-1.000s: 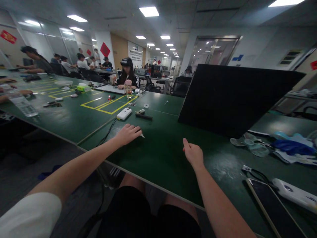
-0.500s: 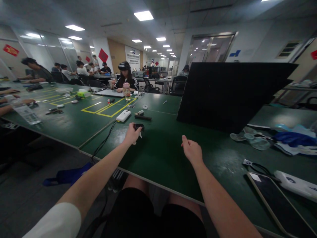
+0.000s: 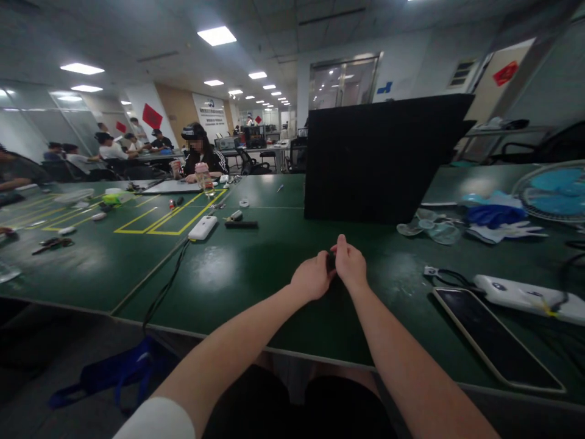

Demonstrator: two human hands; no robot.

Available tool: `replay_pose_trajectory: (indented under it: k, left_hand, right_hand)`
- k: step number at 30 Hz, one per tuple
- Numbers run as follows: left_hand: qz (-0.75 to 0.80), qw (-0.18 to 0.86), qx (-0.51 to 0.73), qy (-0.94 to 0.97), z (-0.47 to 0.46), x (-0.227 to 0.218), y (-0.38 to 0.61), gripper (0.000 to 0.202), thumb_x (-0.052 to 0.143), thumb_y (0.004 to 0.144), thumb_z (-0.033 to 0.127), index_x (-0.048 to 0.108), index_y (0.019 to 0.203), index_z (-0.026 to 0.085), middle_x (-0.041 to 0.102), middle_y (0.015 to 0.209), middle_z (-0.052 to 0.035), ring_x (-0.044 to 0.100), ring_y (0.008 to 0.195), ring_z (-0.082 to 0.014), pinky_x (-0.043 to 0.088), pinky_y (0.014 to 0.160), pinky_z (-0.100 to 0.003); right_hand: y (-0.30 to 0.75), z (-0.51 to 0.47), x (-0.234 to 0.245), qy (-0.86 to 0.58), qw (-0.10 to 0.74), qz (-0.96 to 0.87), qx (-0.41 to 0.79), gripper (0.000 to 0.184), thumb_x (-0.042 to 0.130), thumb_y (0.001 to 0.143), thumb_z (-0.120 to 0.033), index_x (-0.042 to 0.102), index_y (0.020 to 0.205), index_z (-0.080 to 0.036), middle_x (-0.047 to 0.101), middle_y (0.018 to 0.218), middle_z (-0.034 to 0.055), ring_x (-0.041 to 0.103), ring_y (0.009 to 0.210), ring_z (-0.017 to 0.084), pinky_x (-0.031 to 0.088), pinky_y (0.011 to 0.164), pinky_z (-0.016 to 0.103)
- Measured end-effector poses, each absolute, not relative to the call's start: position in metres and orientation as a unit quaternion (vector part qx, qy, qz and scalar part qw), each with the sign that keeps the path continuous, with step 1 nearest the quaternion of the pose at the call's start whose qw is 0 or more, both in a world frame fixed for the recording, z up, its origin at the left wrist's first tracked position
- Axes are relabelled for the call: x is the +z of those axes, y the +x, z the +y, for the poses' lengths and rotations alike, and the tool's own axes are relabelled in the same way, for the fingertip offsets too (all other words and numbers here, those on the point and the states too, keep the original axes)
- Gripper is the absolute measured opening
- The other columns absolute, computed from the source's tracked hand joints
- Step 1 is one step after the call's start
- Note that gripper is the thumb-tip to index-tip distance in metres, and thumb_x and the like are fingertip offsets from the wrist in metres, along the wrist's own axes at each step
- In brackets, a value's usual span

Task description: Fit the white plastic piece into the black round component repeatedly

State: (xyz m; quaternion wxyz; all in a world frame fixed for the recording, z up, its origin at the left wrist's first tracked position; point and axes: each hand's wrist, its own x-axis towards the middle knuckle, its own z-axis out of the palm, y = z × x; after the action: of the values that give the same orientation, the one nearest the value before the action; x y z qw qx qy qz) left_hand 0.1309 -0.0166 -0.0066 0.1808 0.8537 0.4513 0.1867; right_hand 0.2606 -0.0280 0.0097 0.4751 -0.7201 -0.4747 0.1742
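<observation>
Over the near part of the green table [image 3: 249,268], in front of the black panel [image 3: 365,161], we are holding our two hands close together, with a small dark thing [image 3: 331,261] showing between them. Our left hand [image 3: 311,277] is curling its fingers around this thing, which is mostly hiding behind them, so we are not making out its full shape. Our right hand [image 3: 351,262] is pressing close on the other side, its thumb pointing up and its fingers bending inward; whether it too is gripping the thing, we cannot tell. To the left of our hands, a white device [image 3: 202,228] is lying with a black cable trailing over the table edge, and just beside it a black bar [image 3: 241,225] is resting near a white ring [image 3: 244,203]. On our right, a phone [image 3: 496,335] is lying face up beside a long white device [image 3: 512,288], while blue and white gloves [image 3: 498,216] are spreading out in front of a fan [image 3: 555,189]. Across the table, a person [image 3: 201,152] in dark headgear is sitting behind a pink-lidded bottle [image 3: 203,180].
</observation>
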Motion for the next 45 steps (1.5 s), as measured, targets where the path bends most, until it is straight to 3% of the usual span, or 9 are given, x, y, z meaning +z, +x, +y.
replay_pose_trajectory:
  k: [4, 7, 12, 18, 22, 26, 32, 38, 45]
  left_hand:
    - [0.410, 0.214, 0.219, 0.859, -0.018, 0.002, 0.133, 0.048, 0.052, 0.097, 0.043, 0.042, 0.137, 0.017, 0.066, 0.126, -0.0151, 0.065, 0.115, -0.0271, 0.050, 0.103, -0.046]
    - [0.381, 0.272, 0.321, 0.823, -0.001, 0.009, 0.100, 0.050, 0.047, 0.100, 0.043, 0.036, 0.141, 0.018, 0.052, 0.146, -0.0171, 0.057, 0.129, -0.0246, 0.046, 0.109, -0.041]
    - [0.461, 0.234, 0.443, 0.732, 0.035, 0.000, 0.017, 0.044, 0.045, 0.101, 0.041, 0.036, 0.137, 0.019, 0.056, 0.135, -0.0137, 0.061, 0.119, -0.0225, 0.048, 0.104, -0.038]
    - [0.532, 0.175, 0.387, 0.733, 0.048, -0.009, -0.022, 0.045, 0.053, 0.096, 0.043, 0.042, 0.133, 0.018, 0.060, 0.125, -0.0132, 0.062, 0.111, -0.0254, 0.050, 0.097, -0.040]
    - [0.511, 0.169, 0.300, 0.787, 0.037, -0.005, -0.013, 0.045, 0.057, 0.094, 0.043, 0.046, 0.132, 0.022, 0.062, 0.126, -0.0117, 0.065, 0.107, -0.0270, 0.051, 0.094, -0.041]
    - [0.505, 0.164, 0.248, 0.810, 0.023, -0.001, -0.005, 0.046, 0.061, 0.091, 0.041, 0.049, 0.132, 0.023, 0.062, 0.131, -0.0121, 0.066, 0.111, -0.0279, 0.051, 0.096, -0.042]
    - [0.479, 0.183, 0.221, 0.830, 0.013, 0.005, 0.001, 0.046, 0.067, 0.087, 0.038, 0.052, 0.129, 0.027, 0.070, 0.118, -0.0070, 0.069, 0.103, -0.0275, 0.053, 0.090, -0.041]
    - [0.468, 0.180, 0.208, 0.839, 0.007, 0.006, 0.007, 0.047, 0.070, 0.085, 0.037, 0.054, 0.128, 0.028, 0.070, 0.120, -0.0053, 0.068, 0.107, -0.0268, 0.053, 0.093, -0.040]
    - [0.436, 0.188, 0.212, 0.854, 0.003, 0.006, 0.008, 0.047, 0.068, 0.086, 0.040, 0.054, 0.128, 0.027, 0.071, 0.119, -0.0058, 0.069, 0.103, -0.0261, 0.054, 0.089, -0.039]
  right_hand:
    - [0.270, -0.025, 0.014, -0.717, 0.507, -0.449, 0.167, 0.075, 0.020, 0.094, -0.076, 0.068, 0.081, -0.020, 0.072, 0.088, 0.0108, 0.065, 0.084, 0.026, 0.044, 0.072, 0.035]
    - [0.272, -0.025, 0.016, -0.722, 0.483, -0.468, 0.163, 0.071, 0.025, 0.096, -0.073, 0.070, 0.085, -0.020, 0.072, 0.089, 0.0101, 0.065, 0.082, 0.024, 0.045, 0.070, 0.034]
    - [0.254, -0.033, 0.016, -0.660, 0.287, -0.675, 0.163, 0.045, 0.060, 0.088, -0.061, 0.073, 0.113, -0.025, 0.069, 0.116, 0.0083, 0.064, 0.100, 0.025, 0.050, 0.076, 0.034]
    - [0.240, -0.039, 0.014, -0.618, 0.147, -0.749, 0.190, 0.063, 0.071, 0.076, -0.066, 0.071, 0.124, -0.025, 0.062, 0.131, 0.0116, 0.059, 0.115, 0.033, 0.051, 0.087, 0.042]
    - [0.239, -0.040, 0.014, -0.584, 0.136, -0.775, 0.198, 0.047, 0.075, 0.077, -0.050, 0.074, 0.119, -0.028, 0.063, 0.127, 0.0083, 0.063, 0.104, 0.027, 0.050, 0.083, 0.037]
    - [0.231, -0.040, 0.013, -0.585, 0.130, -0.783, 0.164, 0.028, 0.065, 0.088, -0.046, 0.078, 0.105, -0.029, 0.070, 0.103, 0.0060, 0.065, 0.089, 0.023, 0.047, 0.071, 0.033]
    - [0.229, -0.040, 0.014, -0.627, 0.163, -0.744, 0.166, 0.031, 0.052, 0.096, -0.044, 0.075, 0.086, -0.026, 0.070, 0.079, 0.0028, 0.061, 0.068, 0.018, 0.042, 0.062, 0.032]
    - [0.216, -0.043, 0.018, -0.591, 0.267, -0.744, 0.161, 0.031, 0.047, 0.100, -0.045, 0.074, 0.102, -0.029, 0.070, 0.094, 0.0009, 0.063, 0.079, 0.017, 0.047, 0.069, 0.031]
    - [0.203, -0.038, 0.012, -0.623, 0.256, -0.737, 0.057, 0.031, 0.056, 0.097, -0.045, 0.066, 0.122, -0.029, 0.063, 0.122, 0.0063, 0.063, 0.084, 0.018, 0.049, 0.066, 0.032]
